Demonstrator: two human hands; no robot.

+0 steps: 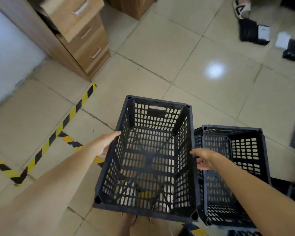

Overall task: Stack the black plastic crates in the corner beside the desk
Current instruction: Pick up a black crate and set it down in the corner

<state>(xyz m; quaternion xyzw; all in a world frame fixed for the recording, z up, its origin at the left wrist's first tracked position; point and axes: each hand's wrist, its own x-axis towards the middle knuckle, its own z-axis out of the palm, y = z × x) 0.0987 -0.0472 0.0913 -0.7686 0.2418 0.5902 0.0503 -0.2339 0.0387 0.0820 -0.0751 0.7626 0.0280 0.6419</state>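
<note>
A black perforated plastic crate [148,160] is held up over the floor in the lower middle of the view, open side up and empty. My left hand [104,142] grips its left long rim. On the opposite long rim sits my right hand [203,159], fingers curled over the edge. Just to the right, a second black crate [237,167] stands on the floor with another crate nested inside it. The wooden desk [85,40] with its drawers stands at the upper left, next to a white wall panel [8,53].
Yellow-and-black hazard tape [61,126] marks lines on the beige tile floor left of the crate. Black packets [254,32] lie at the upper right near a person's sandalled foot [242,7]. A cardboard box [133,5] sits at the top middle. My own feet show below the crate.
</note>
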